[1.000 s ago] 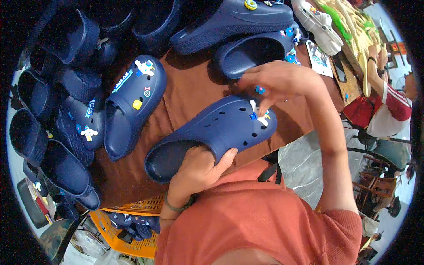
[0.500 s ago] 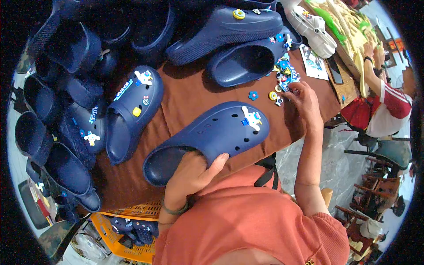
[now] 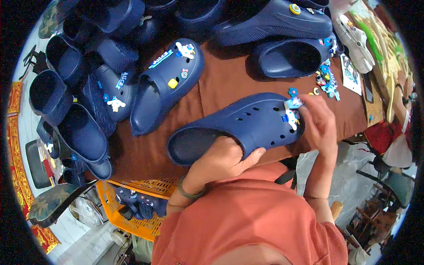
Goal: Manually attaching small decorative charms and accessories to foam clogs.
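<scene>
My left hand [image 3: 227, 158] grips a navy blue clog [image 3: 260, 129], its fingers inside the foot opening and its thumb on the outer side. A white long-eared character charm [image 3: 291, 118] sits at the clog's toe. By that toe my right hand [image 3: 319, 123], slightly blurred, pinches a small light-blue charm [image 3: 293, 103] close to the white one. Just beyond lies a blue flower charm [image 3: 292, 92] on the brown cloth [image 3: 216, 84]. Farther right is a small heap of mixed charms [image 3: 327, 86].
A clog with several charms [image 3: 152, 97] lies to the left, beside many piled navy clogs [image 3: 84, 128]. More clogs [image 3: 289, 57] and a white clog [image 3: 357, 44] are at the far side. An orange basket [image 3: 128, 221] holding clogs stands below the table. Another person's arm [image 3: 399, 104] shows at right.
My right hand has moved from the charm heap to the clog's toe, carrying a light-blue charm. The view has shifted; my left hand still grips the clog.
</scene>
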Motion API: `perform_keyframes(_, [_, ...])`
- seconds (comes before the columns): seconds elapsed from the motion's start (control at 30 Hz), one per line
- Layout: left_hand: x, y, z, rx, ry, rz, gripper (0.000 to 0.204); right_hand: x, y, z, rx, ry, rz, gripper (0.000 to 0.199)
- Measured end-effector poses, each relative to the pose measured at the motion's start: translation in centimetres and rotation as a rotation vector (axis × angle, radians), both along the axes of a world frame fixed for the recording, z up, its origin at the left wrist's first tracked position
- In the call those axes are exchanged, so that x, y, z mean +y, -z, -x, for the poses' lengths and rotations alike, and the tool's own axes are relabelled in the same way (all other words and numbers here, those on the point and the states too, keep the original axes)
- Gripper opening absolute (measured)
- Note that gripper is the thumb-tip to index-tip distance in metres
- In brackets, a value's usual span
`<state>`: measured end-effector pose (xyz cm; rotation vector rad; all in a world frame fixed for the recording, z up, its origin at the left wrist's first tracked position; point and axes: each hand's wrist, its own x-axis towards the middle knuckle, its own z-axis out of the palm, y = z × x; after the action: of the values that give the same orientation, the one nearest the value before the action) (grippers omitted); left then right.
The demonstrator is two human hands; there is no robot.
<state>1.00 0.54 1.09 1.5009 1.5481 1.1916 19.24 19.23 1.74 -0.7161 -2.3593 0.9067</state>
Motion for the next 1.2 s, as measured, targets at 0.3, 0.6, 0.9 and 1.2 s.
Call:
perform_keyframes(0.3, [-0.5,0.7,0.3,0.107,0.006,-0.115,0.025,-2.0,-0.8,6.9,-0.081,-0.28,-0.229,0.017])
perform_keyframes(0.6, [-0.3,1.2,0.1,0.065,-0.027,-0.104,0.027,-1.8,-0.9,7.7,-0.044,-0.426,-0.156,0.018])
perform_keyframes(0.9, [-0.4,1.3,0.0,0.104,-0.011,-0.044,0.03,-1.4,-2.8,7.3,-0.298,-0.617,-0.405,0.035])
perform_keyframes(1.2, [-0.7,0.4,0.6,0.207,0.09,-0.04,0.023,-3.1,-2.7,7.0,-0.345,-0.569,-0.531,0.028])
